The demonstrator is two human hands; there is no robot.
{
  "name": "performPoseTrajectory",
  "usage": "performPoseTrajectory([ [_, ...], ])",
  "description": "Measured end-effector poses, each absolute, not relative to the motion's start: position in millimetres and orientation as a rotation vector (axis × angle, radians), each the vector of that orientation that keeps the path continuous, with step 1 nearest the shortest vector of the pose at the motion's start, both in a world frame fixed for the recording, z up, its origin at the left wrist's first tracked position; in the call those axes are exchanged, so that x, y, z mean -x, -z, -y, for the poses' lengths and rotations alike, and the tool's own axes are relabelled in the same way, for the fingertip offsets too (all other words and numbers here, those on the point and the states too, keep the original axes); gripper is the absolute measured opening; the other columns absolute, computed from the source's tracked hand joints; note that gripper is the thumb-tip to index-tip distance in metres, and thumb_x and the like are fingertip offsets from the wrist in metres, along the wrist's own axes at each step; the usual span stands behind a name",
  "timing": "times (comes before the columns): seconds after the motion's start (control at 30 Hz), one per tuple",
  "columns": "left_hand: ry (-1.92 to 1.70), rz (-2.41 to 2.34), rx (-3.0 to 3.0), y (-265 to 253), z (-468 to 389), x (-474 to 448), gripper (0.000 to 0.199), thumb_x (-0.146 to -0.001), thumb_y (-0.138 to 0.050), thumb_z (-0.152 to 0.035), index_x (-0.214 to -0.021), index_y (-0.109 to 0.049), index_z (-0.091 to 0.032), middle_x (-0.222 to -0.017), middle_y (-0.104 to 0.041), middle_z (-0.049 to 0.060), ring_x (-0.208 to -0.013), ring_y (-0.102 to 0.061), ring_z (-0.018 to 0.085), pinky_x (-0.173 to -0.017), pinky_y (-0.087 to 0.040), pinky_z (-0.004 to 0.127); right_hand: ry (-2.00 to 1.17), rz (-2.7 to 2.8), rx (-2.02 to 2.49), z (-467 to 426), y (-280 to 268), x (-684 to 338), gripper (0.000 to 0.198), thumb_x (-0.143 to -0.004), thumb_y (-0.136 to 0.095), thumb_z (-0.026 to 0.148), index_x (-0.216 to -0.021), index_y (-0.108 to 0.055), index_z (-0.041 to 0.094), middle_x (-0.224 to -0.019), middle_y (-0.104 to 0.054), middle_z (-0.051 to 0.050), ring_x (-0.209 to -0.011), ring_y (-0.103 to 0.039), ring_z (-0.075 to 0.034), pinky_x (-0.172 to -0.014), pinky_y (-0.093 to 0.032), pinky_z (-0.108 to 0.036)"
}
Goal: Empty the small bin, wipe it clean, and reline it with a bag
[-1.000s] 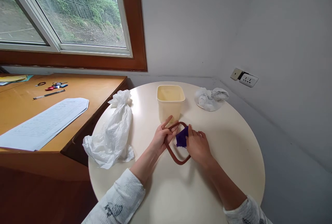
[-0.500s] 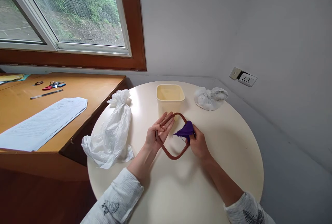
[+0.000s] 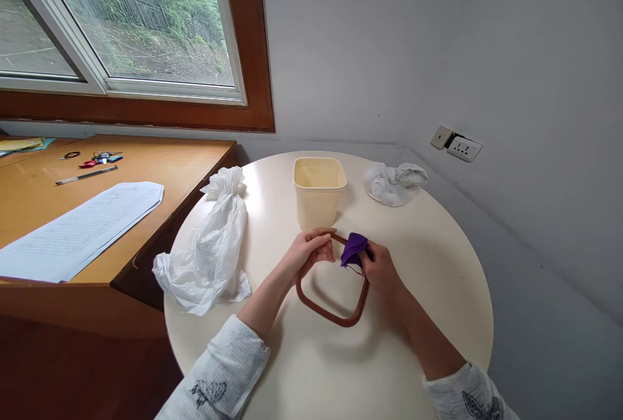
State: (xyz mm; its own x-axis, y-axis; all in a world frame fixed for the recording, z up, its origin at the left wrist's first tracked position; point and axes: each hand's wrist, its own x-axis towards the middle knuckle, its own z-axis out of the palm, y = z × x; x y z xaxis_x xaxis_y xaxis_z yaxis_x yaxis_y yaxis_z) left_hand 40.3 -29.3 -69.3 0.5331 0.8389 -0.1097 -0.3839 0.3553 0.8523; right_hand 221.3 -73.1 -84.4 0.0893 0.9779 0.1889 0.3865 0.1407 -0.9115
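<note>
Between my hands, over the round table, is a brown frame (image 3: 327,311), a square ring with rounded corners. My left hand (image 3: 307,255) is closed around its upper left part, with the fingers bent over the bar. In my right hand (image 3: 383,271) is a purple cloth (image 3: 354,249) with a frayed edge, pinched against the frame's upper right side. Part of the frame is hidden behind the cloth and fingers. Just beyond my hands stands a cream plastic bin (image 3: 318,207), upright and without a lid.
A crumpled white plastic bag (image 3: 209,251) lies on the left of the round table (image 3: 428,316). Another knotted white bag (image 3: 393,184) sits at the back right. On the wooden desk (image 3: 141,154) are papers (image 3: 87,228), a pen (image 3: 86,175) and keys (image 3: 103,158).
The frame has turned and come lower, nearer to me. My left hand has gone from spread fingers to a closed grip on it. My right hand and the cloth have shifted slightly right.
</note>
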Motion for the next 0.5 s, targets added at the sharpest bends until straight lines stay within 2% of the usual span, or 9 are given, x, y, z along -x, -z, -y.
performPoseTrajectory([
  [0.07,-0.798,-0.649,-0.973,69,29,-39,0.031,-0.076,-0.06,-0.034,-0.094,-0.064,-0.009,-0.053,-0.051,-0.001,-0.045,-0.05,0.009,-0.049,-0.045,0.024,-0.797,1.471,1.39,73,86,-219,0.03,-0.081,-0.046,0.037,-0.058,-0.05,0.019,-0.042,-0.043,0.005,-0.041,-0.037,-0.009,-0.046,-0.031,-0.024],
  [0.13,-0.812,-0.694,-1.049,69,29,-39,0.032,-0.076,-0.06,-0.039,-0.089,-0.064,-0.01,-0.048,-0.044,-0.004,-0.04,-0.045,0.007,-0.042,-0.039,0.022,-0.83,1.422,1.381,72,89,-215,0.032,-0.08,-0.048,0.04,-0.057,-0.051,0.018,-0.042,-0.042,0.005,-0.04,-0.036,-0.009,-0.044,-0.03,-0.023],
  [0.3,-0.908,-0.742,-1.111,71,29,-42,0.033,-0.077,-0.059,-0.04,-0.09,-0.064,-0.011,-0.046,-0.04,-0.006,-0.039,-0.044,0.007,-0.044,-0.038,0.022,-1.001,1.11,1.328,69,91,-206,0.037,-0.078,-0.05,0.048,-0.058,-0.051,0.017,-0.041,-0.045,0.004,-0.036,-0.041,-0.009,-0.04,-0.03,-0.023],
  [0.5,-1.038,-0.783,-1.039,73,28,-44,0.035,-0.074,-0.06,-0.04,-0.092,-0.064,-0.01,-0.047,-0.039,-0.006,-0.042,-0.045,0.008,-0.046,-0.038,0.023,-1.089,0.956,1.239,67,86,-207,0.035,-0.074,-0.055,0.047,-0.071,-0.061,0.013,-0.06,-0.063,-0.005,-0.052,-0.057,-0.014,-0.048,-0.04,-0.024],
])
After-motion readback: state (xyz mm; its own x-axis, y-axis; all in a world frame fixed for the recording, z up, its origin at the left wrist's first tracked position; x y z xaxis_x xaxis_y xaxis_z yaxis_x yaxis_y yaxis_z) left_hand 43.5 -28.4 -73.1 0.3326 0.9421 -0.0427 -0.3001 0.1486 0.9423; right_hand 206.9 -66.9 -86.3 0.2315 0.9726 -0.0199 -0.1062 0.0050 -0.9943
